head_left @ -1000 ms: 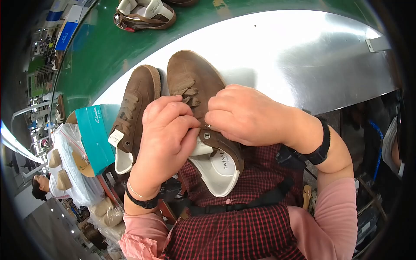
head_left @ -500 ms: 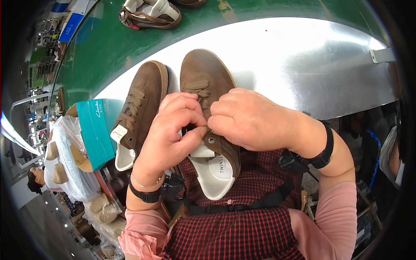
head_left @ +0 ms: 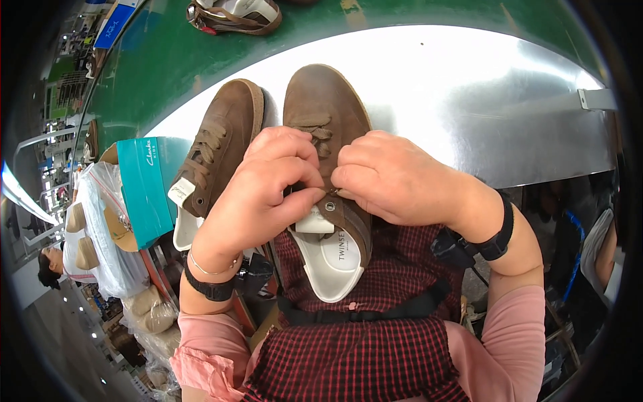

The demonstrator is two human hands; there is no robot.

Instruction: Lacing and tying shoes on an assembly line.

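Surveying from the left: a teal box stands beside the left brown shoe, which lies laced and untouched. The left hand has thumb and forefinger narrowed at the top eyelets of the right brown shoe, its toe over the metal table, heel toward the body, presumably so both hands reach the lacing. Upper: smooth brown; lining and insole pale. The right hand is curled alongside; any lace gripped is hidden, so neither grip can be confirmed.
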